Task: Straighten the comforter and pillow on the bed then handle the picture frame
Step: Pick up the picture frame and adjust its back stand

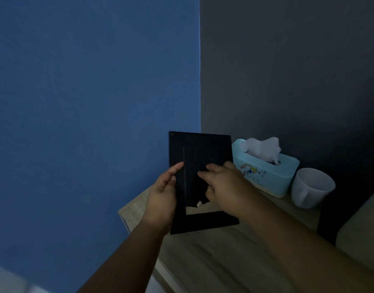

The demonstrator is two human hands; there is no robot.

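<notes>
A black picture frame (201,149) is held upright above the wooden bedside table (213,250), its back side toward me. My left hand (163,195) grips the frame's left edge, thumb laid over the back. My right hand (222,182) has its fingers curled on the dark backing panel near the middle, which is partly out and leaves a gap at the frame's lower part. The bed shows only as a pale cushioned edge (361,235) at the right; comforter and pillow cannot be made out.
A light blue tissue box (266,174) with a tissue sticking out stands on the table behind the frame. A white cup (310,189) sits to its right. A blue wall (86,102) lies left, a dark wall (287,70) behind.
</notes>
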